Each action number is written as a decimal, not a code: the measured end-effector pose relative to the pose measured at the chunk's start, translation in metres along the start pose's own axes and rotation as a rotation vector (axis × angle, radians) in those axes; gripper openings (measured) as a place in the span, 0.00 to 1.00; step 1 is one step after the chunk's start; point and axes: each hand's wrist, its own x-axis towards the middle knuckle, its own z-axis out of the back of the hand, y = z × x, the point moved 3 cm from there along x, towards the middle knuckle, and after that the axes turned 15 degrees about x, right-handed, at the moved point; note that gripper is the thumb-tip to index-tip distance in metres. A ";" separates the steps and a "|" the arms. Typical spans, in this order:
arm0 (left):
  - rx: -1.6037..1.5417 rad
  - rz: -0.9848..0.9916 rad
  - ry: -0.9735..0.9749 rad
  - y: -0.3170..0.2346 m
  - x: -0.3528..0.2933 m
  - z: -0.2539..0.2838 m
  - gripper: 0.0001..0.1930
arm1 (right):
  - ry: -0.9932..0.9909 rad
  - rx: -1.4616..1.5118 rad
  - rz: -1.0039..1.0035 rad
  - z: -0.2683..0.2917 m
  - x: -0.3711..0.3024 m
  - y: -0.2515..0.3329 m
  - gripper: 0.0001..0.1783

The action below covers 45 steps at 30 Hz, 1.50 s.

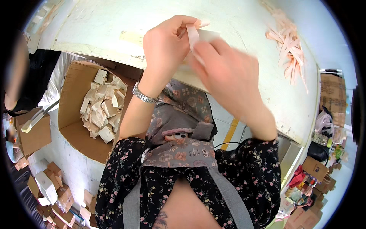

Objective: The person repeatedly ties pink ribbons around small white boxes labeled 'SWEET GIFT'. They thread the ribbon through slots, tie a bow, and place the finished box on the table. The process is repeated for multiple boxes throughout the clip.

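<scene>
Above the table (103,23), a pale pink strip of ribbon (193,35) runs between my two hands. My left hand (166,44), with a metal watch on the wrist, is closed and pinches the ribbon near its fingertips. My right hand (230,72) is smeared by motion; its fingers are curled together on the lower part of the strip. A flat white piece (209,35) shows behind the right fingers, mostly hidden, and I cannot tell its kind. To the right on the table lies a loose bundle of similar pale pink ribbons (291,49).
Left of my lap stands an open cardboard box (72,110) holding many small white boxes (101,103) with pale strips. Another person's arm (16,72) is at the far left. Cardboard cartons (57,187) crowd the lower left; more cartons (333,89) and bags line the right.
</scene>
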 end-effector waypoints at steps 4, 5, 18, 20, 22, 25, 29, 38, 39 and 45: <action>0.106 -0.079 -0.050 -0.004 -0.007 0.003 0.10 | -0.157 0.742 -0.504 -0.015 -0.017 -0.030 0.16; 0.129 -0.120 -0.062 -0.008 -0.006 0.003 0.10 | -0.171 0.856 -0.496 -0.025 -0.016 -0.040 0.16; -0.317 -0.074 0.245 0.016 0.000 0.012 0.08 | -0.405 0.426 -0.058 -0.041 0.007 -0.069 0.09; -0.290 -0.101 0.309 0.016 0.002 0.014 0.09 | -0.527 0.505 -0.144 -0.040 0.018 -0.062 0.04; -0.253 -0.062 0.281 0.016 0.001 0.016 0.11 | -0.588 0.667 -0.308 -0.048 0.031 -0.045 0.07; -0.292 0.021 0.219 0.018 -0.003 0.016 0.12 | -0.162 0.968 -0.256 -0.041 0.016 -0.069 0.08; -0.288 0.061 0.176 0.024 -0.008 0.013 0.14 | -0.309 0.927 -0.181 -0.047 0.009 -0.067 0.07; -0.334 -0.025 0.283 0.011 -0.007 0.024 0.14 | -0.575 0.693 -0.010 -0.061 0.003 -0.060 0.09; -0.297 -0.030 0.274 0.012 -0.007 0.024 0.13 | -0.612 0.742 -0.029 -0.062 0.003 -0.059 0.10; -0.282 -0.038 0.187 0.019 -0.006 0.010 0.07 | -0.697 0.828 -0.006 -0.069 0.003 -0.063 0.11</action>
